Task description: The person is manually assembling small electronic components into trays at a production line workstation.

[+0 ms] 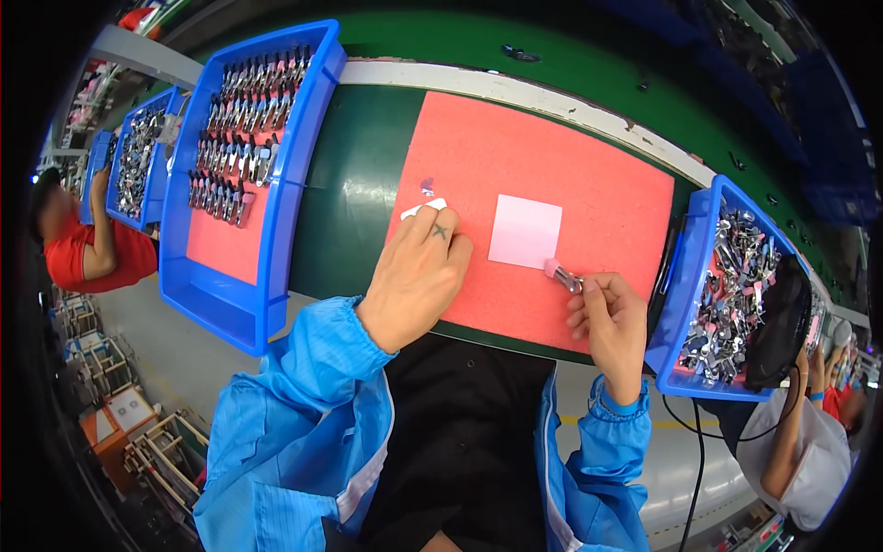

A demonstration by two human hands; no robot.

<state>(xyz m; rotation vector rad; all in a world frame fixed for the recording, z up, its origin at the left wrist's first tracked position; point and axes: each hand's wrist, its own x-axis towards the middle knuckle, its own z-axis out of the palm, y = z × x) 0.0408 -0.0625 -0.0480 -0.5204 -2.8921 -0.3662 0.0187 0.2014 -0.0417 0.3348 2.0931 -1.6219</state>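
My left hand [418,271] rests over the left part of the red mat [460,147], its fingers curled down on a small white piece [425,208]; most of that piece is hidden under them. A little dark purple fragment [427,187] lies just beyond these fingertips. My right hand [611,324], near the front right of the mat, pinches a small silver metal clip with a pink end [563,275]. The pink end points up and left, close to the lower right corner of a pale pink square sheet [525,230] lying on the mat.
On the left, a blue tray [276,317] holds rows of similar clips. A blue bin [670,354] on the right is heaped with loose ones, a black bag [780,336] against it. A white rail [515,87] borders the green table. Other people sit at both sides.
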